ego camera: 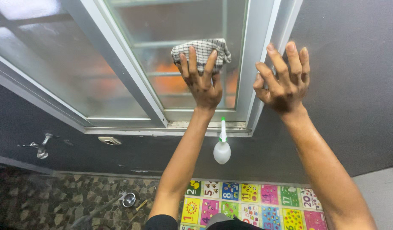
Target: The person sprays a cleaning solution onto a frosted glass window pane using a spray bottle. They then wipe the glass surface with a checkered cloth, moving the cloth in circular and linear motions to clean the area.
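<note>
Checked cloth (201, 52) lies bunched against the frosted window pane (179, 85), in the upper half of the sliding sash, near its right-hand stile; left hand (202, 83) presses it flat to the glass, fingers spread over the lower edge of the cloth, not closed around it; right hand (283, 81) is open, fingers splayed and slightly curled, resting on the aluminium window frame (258, 68) at the right edge, holding nothing; white spray bottle (222, 147) hangs from the sill below; numbered play mat (264, 204) covers the floor.
</note>
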